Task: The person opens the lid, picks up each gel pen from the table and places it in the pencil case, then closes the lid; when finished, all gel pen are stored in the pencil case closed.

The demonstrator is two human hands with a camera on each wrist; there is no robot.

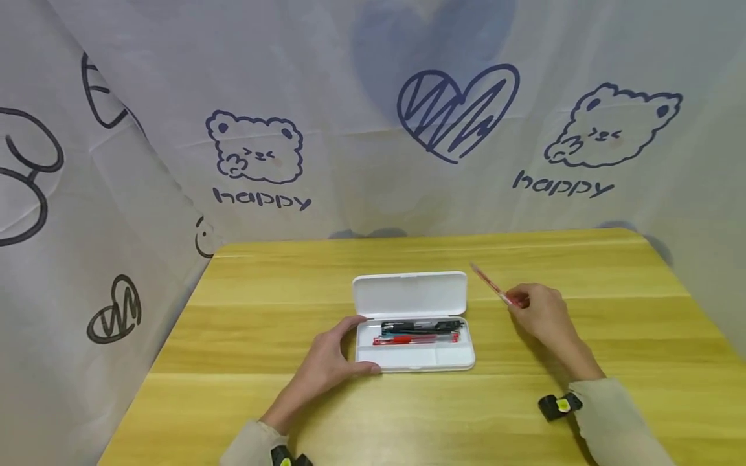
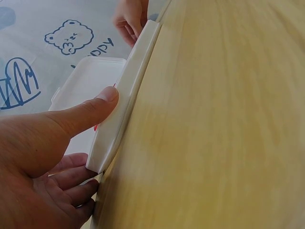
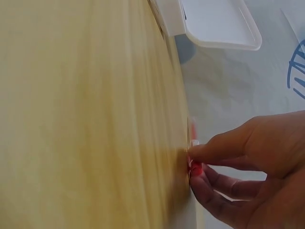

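Observation:
A white pencil case (image 1: 415, 358) lies on the table with its lid (image 1: 410, 294) tipped up at the back. Black pens (image 1: 422, 327) and a red pen (image 1: 415, 339) lie side by side in its rear part. My left hand (image 1: 328, 357) grips the case's left end, the thumb on the front wall and the fingers round the far side. To the right of the case, my right hand (image 1: 542, 312) pinches another red pen (image 1: 493, 287) between thumb and fingers. That pen slants, its thin end pointing away to the back left. In the right wrist view its red end (image 3: 196, 169) shows between the fingertips.
The wood-grain table (image 1: 262, 278) reaches back to a pale cloth (image 1: 361, 175) printed with bears and hearts. More of this cloth (image 1: 157, 213) hangs along the left side. A black band with a yellow mark (image 1: 561, 406) is on the right wrist.

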